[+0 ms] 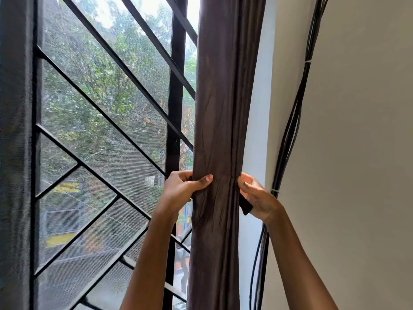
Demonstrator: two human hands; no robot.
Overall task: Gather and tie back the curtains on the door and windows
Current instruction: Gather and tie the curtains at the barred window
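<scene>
Tying step. The curtain (223, 108), gathered into a column at the window's (107, 121) right edge, is gripped by the left hand (178, 189), fingers curled round it. The right hand (257, 198) pinches a dark tie (245, 205). The next move probably calls for closing the tie in front.

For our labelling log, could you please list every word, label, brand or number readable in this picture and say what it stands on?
None can be read.
The curtain, the dark strap in the right hand and the cables bear no print.
Yellow patches beyond the window mesh may be signs, but are too blurred to read.
</scene>
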